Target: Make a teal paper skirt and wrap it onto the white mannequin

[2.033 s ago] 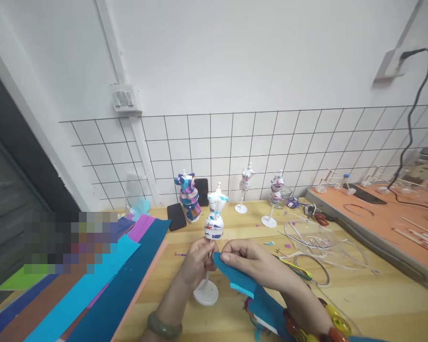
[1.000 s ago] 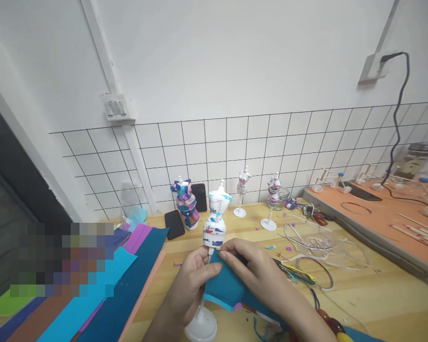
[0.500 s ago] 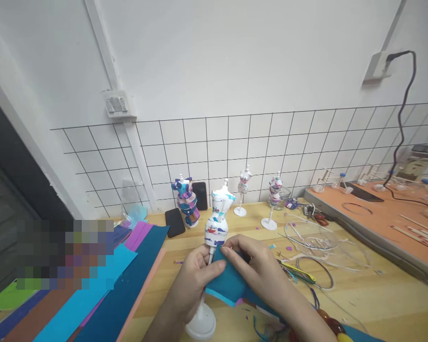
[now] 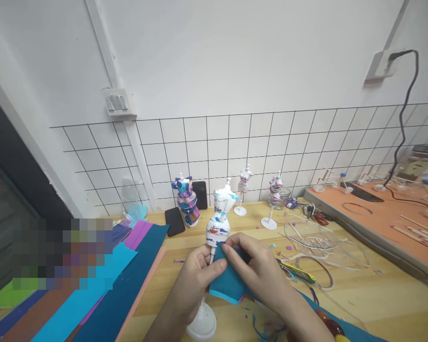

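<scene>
Blue sheet (image 4: 231,278) now touches the lower rim of the form (image 4: 219,221), near the middle of the scene; two seconds ago its tip was lower, apart from that rim. The work thus seems to have passed from bringing the edge over to keeping it there. The right hand (image 4: 253,261) pinches that edge at the rim. The left hand (image 4: 203,275) grips the pole (image 4: 213,254), thumb over the sheet. The form now leans right; whether its base (image 4: 201,324) rests on the table (image 4: 395,304), I cannot tell.
</scene>
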`<state>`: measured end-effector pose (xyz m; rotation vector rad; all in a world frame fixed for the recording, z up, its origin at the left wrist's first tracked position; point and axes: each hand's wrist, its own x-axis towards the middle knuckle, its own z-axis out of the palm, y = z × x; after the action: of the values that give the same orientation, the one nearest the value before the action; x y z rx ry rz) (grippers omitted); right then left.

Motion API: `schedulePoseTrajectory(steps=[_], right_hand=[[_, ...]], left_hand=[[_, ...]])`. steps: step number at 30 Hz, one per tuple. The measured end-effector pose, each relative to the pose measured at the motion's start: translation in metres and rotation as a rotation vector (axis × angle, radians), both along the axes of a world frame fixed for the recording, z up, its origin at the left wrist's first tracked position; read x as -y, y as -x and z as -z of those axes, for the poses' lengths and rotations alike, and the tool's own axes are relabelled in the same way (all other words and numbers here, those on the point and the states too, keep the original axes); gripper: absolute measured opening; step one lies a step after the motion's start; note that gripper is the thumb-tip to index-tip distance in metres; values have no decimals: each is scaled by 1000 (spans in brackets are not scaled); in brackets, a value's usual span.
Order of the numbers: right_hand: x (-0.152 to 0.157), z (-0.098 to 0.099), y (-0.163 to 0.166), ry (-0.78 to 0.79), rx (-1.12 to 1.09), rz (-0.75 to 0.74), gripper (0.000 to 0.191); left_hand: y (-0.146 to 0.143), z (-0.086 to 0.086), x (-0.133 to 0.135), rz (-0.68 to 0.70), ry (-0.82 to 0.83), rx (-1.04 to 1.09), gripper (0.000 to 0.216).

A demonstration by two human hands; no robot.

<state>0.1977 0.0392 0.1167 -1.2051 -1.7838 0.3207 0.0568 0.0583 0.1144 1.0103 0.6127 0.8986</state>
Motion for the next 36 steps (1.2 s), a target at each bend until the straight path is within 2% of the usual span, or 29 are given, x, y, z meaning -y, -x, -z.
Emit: schedulePoseTrajectory(steps=[36], right_hand=[[-2,4,0,5,-8,35,15]], left_hand=[[-4,-1,4,-30,-20,-35,38]])
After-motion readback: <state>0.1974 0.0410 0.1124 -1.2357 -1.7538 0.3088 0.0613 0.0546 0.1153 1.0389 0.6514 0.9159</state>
